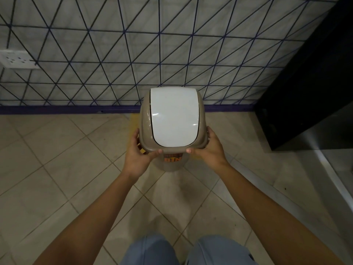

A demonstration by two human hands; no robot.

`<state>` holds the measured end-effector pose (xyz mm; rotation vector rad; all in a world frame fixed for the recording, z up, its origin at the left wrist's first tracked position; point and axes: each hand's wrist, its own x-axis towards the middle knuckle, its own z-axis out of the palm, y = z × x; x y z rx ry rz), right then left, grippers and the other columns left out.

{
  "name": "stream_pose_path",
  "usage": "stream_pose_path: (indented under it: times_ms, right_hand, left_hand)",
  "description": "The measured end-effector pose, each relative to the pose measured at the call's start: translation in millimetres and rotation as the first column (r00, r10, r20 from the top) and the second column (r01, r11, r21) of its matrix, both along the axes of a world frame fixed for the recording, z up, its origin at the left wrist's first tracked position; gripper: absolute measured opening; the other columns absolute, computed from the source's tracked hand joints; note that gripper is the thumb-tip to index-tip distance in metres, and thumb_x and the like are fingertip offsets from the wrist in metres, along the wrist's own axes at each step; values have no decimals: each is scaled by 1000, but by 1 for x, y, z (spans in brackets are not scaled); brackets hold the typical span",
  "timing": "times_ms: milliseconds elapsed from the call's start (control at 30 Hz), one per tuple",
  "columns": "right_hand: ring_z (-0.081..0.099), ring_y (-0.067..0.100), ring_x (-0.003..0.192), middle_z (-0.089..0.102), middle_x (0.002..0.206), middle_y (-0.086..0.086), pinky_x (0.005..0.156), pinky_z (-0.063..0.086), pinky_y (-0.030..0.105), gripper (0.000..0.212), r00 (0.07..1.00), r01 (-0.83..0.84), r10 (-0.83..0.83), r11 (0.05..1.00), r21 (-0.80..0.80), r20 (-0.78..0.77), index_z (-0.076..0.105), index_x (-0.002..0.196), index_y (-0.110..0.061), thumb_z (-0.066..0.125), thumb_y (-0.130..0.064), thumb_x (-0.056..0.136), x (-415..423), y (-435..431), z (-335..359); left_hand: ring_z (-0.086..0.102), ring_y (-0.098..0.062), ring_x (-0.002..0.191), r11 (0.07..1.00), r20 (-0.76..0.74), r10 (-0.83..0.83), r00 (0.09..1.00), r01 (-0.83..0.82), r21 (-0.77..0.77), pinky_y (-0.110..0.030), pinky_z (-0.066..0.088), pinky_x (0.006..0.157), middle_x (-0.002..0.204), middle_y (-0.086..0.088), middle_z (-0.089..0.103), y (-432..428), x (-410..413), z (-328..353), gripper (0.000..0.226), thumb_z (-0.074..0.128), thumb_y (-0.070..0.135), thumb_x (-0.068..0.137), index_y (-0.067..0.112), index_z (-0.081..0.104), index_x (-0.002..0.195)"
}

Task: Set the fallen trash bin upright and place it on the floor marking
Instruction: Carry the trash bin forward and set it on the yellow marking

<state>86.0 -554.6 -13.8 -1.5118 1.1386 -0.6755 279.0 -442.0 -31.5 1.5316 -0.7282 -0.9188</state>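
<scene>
A beige trash bin (145,119) with a white swing lid (174,116) stands upright near the wall, seen from above. An orange label shows on its front below the rim. My left hand (138,153) grips the rim's left front corner. My right hand (209,148) grips the right front corner. A yellow floor marking (133,123) shows just left of the bin by the wall; the bin hides most of it. I cannot tell whether the bin's base touches the floor.
A wall of pale tiles with dark diagonal lines and a purple skirting (57,109) runs behind the bin. A black cabinet (305,96) stands at the right. A white wall socket (17,59) sits at the left. Beige floor tiles (57,159) stretch toward my knees.
</scene>
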Motion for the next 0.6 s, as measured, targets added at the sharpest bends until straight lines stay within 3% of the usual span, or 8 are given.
stream_pose_path:
  times_ms: [67,200,300,467,533,600]
  right_hand:
    - [56,14,114,60,117,-10,95,48,31,87,1000,0,0,1000,3,7,45,123,-34,89,-10,51,2,-4,-1]
    - [55,15,115,59,117,-10,96,48,33,89,1000,9,-9,1000,-1,-1,44,123,-33,89,-11,50,7,-14,-1]
    - [53,20,119,55,129,1,100,46,42,94,1000,13,-13,1000,13,-7,42,132,-22,89,-11,51,12,-22,-2]
    - [50,21,122,52,133,2,103,44,42,99,999,35,-34,999,21,-17,37,137,-21,88,-10,53,20,-36,-1]
    - [50,22,122,52,134,4,103,43,44,98,999,31,-31,999,19,-23,37,137,-20,88,-10,53,22,-42,-1]
    - [50,21,122,52,133,4,103,43,44,97,999,31,-31,999,18,-25,37,137,-20,88,-10,54,25,-48,-1]
  left_hand:
    - [50,-16,119,1000,5,3,1000,-3,9,-30,53,85,138,-1,45,-4,3,0,100,80,12,67,22,19,146]
    - [51,-13,114,999,-5,12,1000,-12,30,-15,52,71,135,1,46,-15,7,0,100,81,13,65,25,21,144]
    - [49,-16,119,999,-31,8,999,-7,36,-23,51,80,138,2,45,-24,11,1,100,80,11,67,28,20,145]
    - [47,-20,122,999,-62,24,998,-21,49,-41,46,98,140,1,45,-39,17,2,98,78,9,69,29,19,146]
    - [48,-21,121,998,-65,31,997,-28,53,-42,46,98,138,1,46,-44,18,3,97,77,7,70,29,20,146]
    - [50,-18,117,998,-62,40,997,-37,54,-31,50,89,129,6,49,-50,19,3,93,76,7,70,28,23,143]
